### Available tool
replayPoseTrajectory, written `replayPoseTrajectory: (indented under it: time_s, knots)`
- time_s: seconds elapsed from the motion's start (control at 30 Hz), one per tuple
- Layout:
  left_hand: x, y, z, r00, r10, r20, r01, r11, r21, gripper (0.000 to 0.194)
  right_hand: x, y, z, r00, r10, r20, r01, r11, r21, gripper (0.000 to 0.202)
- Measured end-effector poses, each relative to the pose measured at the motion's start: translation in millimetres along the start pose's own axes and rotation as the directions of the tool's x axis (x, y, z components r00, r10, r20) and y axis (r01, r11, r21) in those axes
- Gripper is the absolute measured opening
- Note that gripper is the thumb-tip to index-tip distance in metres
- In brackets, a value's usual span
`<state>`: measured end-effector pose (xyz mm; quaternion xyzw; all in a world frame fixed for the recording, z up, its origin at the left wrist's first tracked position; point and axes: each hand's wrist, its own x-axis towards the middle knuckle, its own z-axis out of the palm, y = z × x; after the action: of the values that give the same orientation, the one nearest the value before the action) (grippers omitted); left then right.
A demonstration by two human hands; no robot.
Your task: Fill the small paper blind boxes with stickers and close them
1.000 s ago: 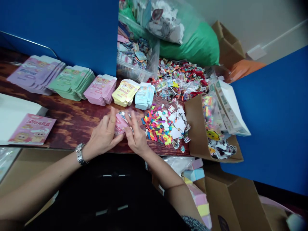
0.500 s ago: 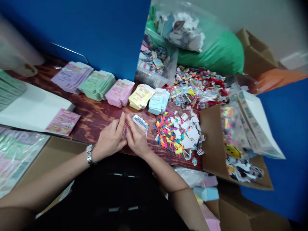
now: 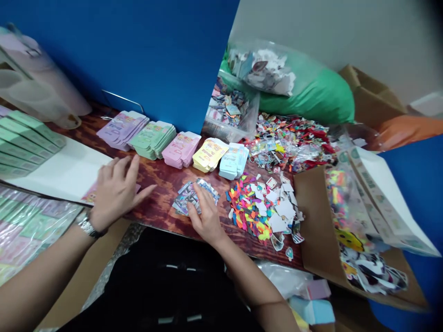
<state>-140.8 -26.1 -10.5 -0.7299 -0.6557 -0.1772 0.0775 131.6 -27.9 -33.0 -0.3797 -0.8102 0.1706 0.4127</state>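
My left hand (image 3: 116,191) is spread over a pink printed packet (image 3: 90,197) at the edge of a white board (image 3: 86,159), covering most of it. It grips nothing. Near the middle of the table my right hand (image 3: 208,216) has its fingers stretched out and its thumb apart. Its fingertips rest on or just above a loose spread of printed picture cards (image 3: 182,199). Behind the cards stand stacks of flat cartons: purple (image 3: 121,129), green (image 3: 152,138), pink (image 3: 180,148), yellow (image 3: 209,154) and blue (image 3: 233,159).
Small bright rubber-like pieces (image 3: 244,203) and white paper cutouts (image 3: 284,208) lie to the right, beside a cardboard box (image 3: 318,226). Behind are a heap of small wrapped items (image 3: 294,140) and a green bag (image 3: 311,99). Several green boxes (image 3: 27,138) stand at left.
My hands, earlier together at the middle, have parted. The left has moved left onto the pink packet and opened; the right lies at the cards. The view has shifted.
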Motion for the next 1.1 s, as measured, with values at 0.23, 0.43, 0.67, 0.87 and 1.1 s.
replayPoseTrajectory:
  time_s: [0.23,0.43,0.67,0.87,1.1]
  knots:
    - [135,62,48.6,0.983,-0.005,0.183,0.018,0.997,-0.069,0.093,5,-9,-5,0.999,-0.035,-0.018,0.034,0.999,-0.042,0.055]
    - [163,72,60.8,0.926,-0.074,0.370,0.080,0.997,-0.002,0.093,-9,-5,-9,0.999,-0.005,-0.037,0.004,1.000,-0.019,0.058]
    - [154,72,54.8,0.966,-0.103,0.236,0.121,0.991,-0.063,0.097,-4,6,-7,1.000,-0.008,-0.026,0.007,0.999,-0.032,0.060]
    - [146,65,55.6,0.990,-0.120,0.073,0.135,0.956,-0.259,0.115,18,14,-21,0.998,-0.014,-0.068,0.005,0.992,-0.130,0.056]
    - [94,93,41.6,0.999,0.002,-0.036,-0.020,0.867,-0.498,0.102,56,25,-30,0.983,0.001,-0.185,-0.078,0.910,-0.406,0.043]
